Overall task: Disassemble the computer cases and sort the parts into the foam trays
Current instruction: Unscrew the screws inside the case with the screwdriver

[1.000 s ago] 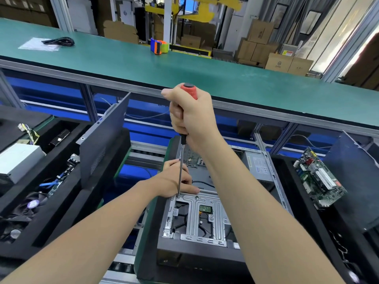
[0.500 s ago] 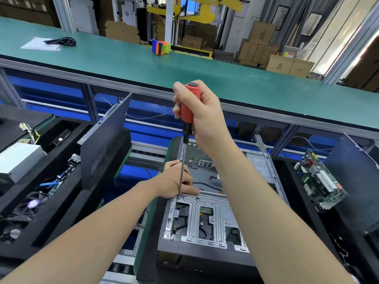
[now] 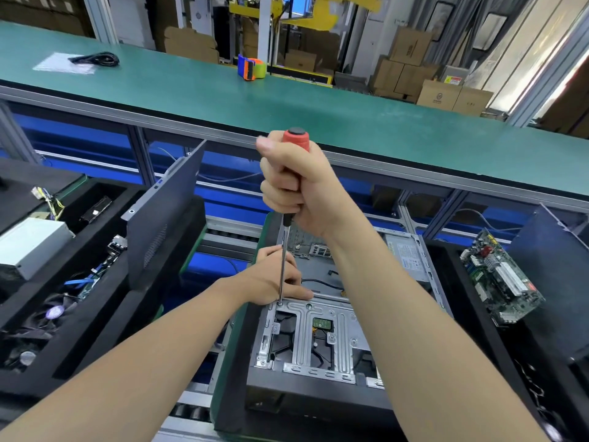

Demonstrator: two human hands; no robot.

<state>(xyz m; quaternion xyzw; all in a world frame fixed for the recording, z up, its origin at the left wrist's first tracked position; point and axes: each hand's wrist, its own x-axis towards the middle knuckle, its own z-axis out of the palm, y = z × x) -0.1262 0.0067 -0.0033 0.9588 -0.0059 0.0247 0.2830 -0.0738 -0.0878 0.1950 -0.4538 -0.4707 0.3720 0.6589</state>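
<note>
Screwdriver [image 3: 282,260] stood nearly upright over the open computer case [image 3: 302,393], its tip set on a screw [image 3: 279,303] at the far left corner of the silver drive bracket [image 3: 342,339]. The right hand [image 3: 296,189] gripped the red handle in a full fist, thumb raised beside the black cap. The left hand [image 3: 271,282] rested low on the case just behind the shaft, one finger stretched along the bracket's far edge; whether its other fingers pinched the shaft or only lay beside it could not be told. The case lay on its side on the conveyor directly in front of the person, between two black foam trays, with a grey power supply [image 3: 409,256] in its far right corner. The left foam tray [image 3: 105,317] held a dark side panel [image 3: 165,212] standing on edge, a silver drive [image 3: 28,244] and a fan [image 3: 54,312]. The right foam tray [image 3: 459,282] held a green motherboard [image 3: 500,282] tilted against another dark panel [image 3: 554,266]. Beyond ran a long green bench [image 3: 350,106] carrying a tape dispenser [image 3: 251,67] and a coiled black cable [image 3: 95,59], with cardboard boxes [image 3: 439,94] stacked behind it.
</note>
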